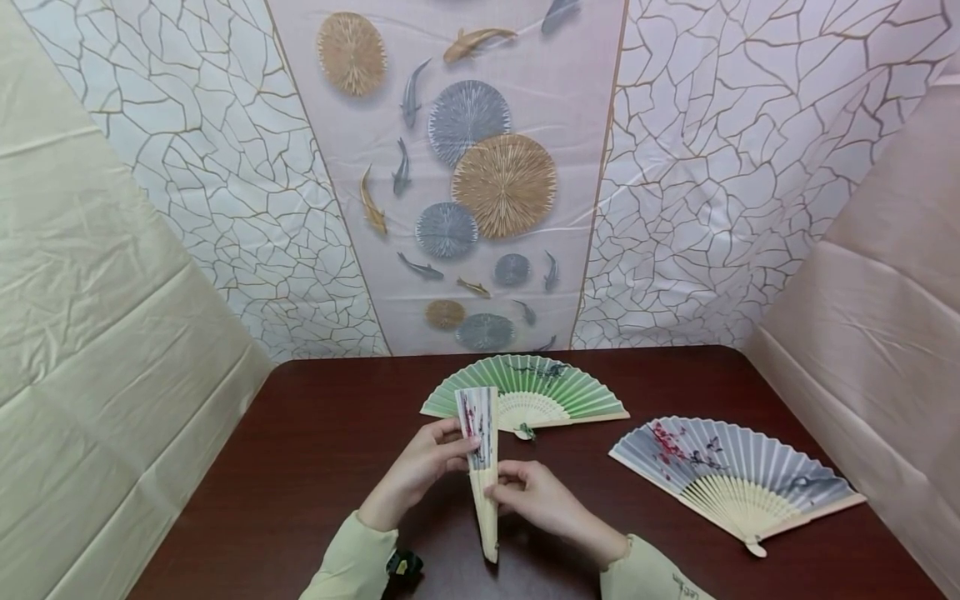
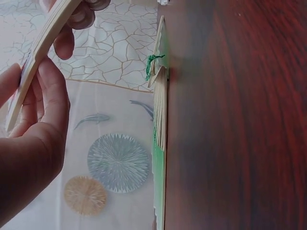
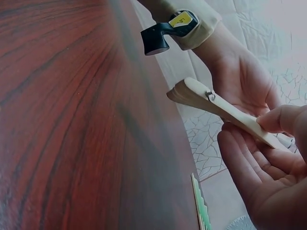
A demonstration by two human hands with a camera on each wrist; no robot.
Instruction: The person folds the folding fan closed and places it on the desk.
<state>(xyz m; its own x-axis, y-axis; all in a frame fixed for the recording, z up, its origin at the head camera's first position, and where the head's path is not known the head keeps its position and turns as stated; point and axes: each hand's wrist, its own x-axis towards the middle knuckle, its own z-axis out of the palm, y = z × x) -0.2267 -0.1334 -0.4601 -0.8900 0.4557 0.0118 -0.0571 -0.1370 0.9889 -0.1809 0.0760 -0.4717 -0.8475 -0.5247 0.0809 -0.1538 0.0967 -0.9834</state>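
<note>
A folded hand fan [image 1: 477, 408] with pale wooden ribs and white cloth printed with red and dark sprays stands nearly upright between both hands. My left hand [image 1: 427, 462] grips its cloth upper part, thumb across the front. Lower down, my right hand [image 1: 536, 496] pinches the wooden ribs between thumb and fingers. In the right wrist view the ribs [image 3: 230, 112] are stacked almost together, with a small metal loop at the pivot end. The left wrist view shows the folded fan's edge [image 2: 44, 40] with fingers on both sides.
A green fan [image 1: 581, 392] lies spread behind the hands, a small green tassel [image 1: 525, 431] at its pivot. To the right lies a spread grey fan [image 1: 738, 446] with red blossoms. Both are on the dark red-brown table [image 1: 300, 450]. Patterned cloth [image 1: 697, 192] hangs behind.
</note>
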